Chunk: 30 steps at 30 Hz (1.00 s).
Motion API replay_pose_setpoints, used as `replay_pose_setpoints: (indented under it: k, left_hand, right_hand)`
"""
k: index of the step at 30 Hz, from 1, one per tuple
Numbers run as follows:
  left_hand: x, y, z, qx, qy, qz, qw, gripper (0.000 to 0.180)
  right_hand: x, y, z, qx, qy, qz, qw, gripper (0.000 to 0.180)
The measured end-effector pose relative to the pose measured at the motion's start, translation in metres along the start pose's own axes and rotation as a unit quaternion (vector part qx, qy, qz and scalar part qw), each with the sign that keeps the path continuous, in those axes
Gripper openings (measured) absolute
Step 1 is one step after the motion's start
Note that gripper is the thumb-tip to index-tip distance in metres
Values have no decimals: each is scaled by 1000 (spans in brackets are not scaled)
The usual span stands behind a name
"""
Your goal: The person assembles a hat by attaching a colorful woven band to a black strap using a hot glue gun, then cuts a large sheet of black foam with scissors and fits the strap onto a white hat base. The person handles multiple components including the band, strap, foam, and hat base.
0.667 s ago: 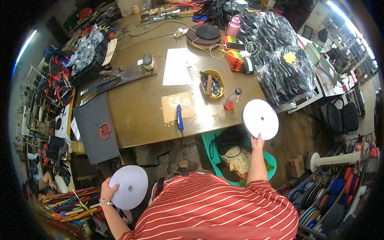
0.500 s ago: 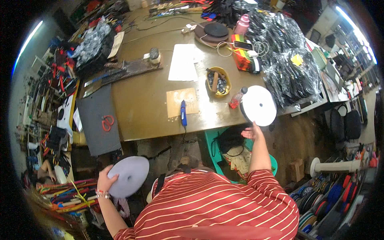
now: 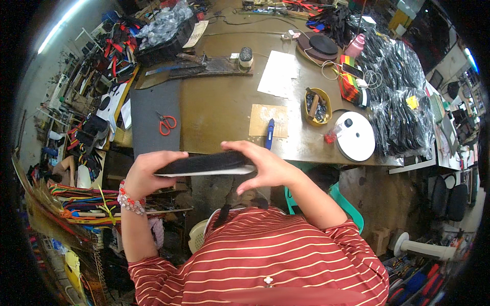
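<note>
A flat, round roll of black fuzzy tape (image 3: 204, 164) with a white side disc is held edge-on in front of my body, just short of the table's near edge. My left hand (image 3: 145, 173), with a beaded bracelet at the wrist, is closed round its left end. My right hand (image 3: 265, 166) is cupped round the right end, fingers over the top and thumb below. Beyond my right hand, a large white disc-sided reel (image 3: 360, 140) lies on the table, beside a small bottle with a black cap and red contents (image 3: 333, 135).
On the table (image 3: 214, 112) are red-handled scissors (image 3: 167, 124) on a grey sheet, a blue glue gun (image 3: 269, 133) on cardboard, white paper (image 3: 277, 74) and a yellow bowl (image 3: 317, 107) of small parts. Plastic-wrapped black goods (image 3: 398, 117) fill the right side. A green chair (image 3: 348, 206) stands below.
The disc-sided roll in my left hand has come up to the middle and turned edge-on. My right hand has left the white reel on the table and joined it. The view has shifted left.
</note>
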State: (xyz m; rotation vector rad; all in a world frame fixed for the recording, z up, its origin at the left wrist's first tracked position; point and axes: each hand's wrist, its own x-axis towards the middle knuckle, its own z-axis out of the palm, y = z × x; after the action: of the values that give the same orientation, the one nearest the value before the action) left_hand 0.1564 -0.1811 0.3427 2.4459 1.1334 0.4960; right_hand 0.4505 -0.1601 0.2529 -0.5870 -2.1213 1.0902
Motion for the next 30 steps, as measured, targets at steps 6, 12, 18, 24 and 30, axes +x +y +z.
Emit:
replay_pose_setpoints:
  k: [6, 12, 18, 24, 30]
  left_hand:
    - [-28, -30, 10, -83, 266, 64, 958, 43]
    - [-43, -92, 50, -353, 419, 74, 834, 70]
    - [-30, -143, 91, -545, 419, 37, 725, 62]
    - [21, -63, 10, -371, 297, 82, 876, 85]
    - [69, 43, 3, 29, 104, 138, 985, 65]
  right_hand:
    - [-17, -5, -18, 13, 146, 52, 988, 75]
    - [-8, -30, -35, -57, 189, -23, 980, 56]
    - [10, -78, -55, -118, 181, 74, 974, 48]
    - [27, -140, -76, -411, 91, 41, 906, 36]
    - [51, -153, -58, -528, -106, 179, 823, 31]
